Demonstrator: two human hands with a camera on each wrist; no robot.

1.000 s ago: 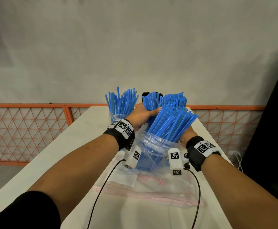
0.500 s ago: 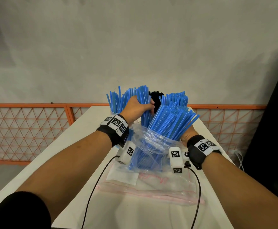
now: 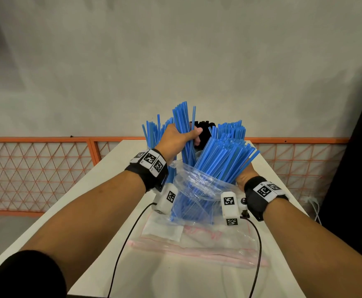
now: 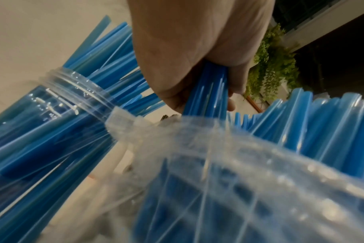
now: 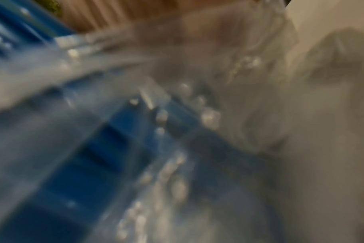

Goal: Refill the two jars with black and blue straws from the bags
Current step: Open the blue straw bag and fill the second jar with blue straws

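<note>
— So, nearest me an empty zip bag [image 3: 199, 244] lies flat on the white table [image 3: 115, 168]. Just beyond it stands the clear bag [image 3: 199, 190] of blue straws [image 3: 223, 160].

— Why is it upright?

— My right hand [image 3: 243, 178] is behind it, propping it, I think, so the mouth stays open. How its fingers lie I can't tell; plastic and straws cover them, and the right wrist view is a blur.

— And your left?

— My left hand [image 3: 175, 140] has its fingers and thumb curled round a bunch of blue straws [image 3: 184, 125], raised above the bag. I'd judge it's bound for the jar [image 4: 73, 92] just to its left, already holding blue straws, with its mouth bare.

— The black ones?

— Their tops [image 3: 203, 127] show right behind my left hand; their jar is hidden.
</note>
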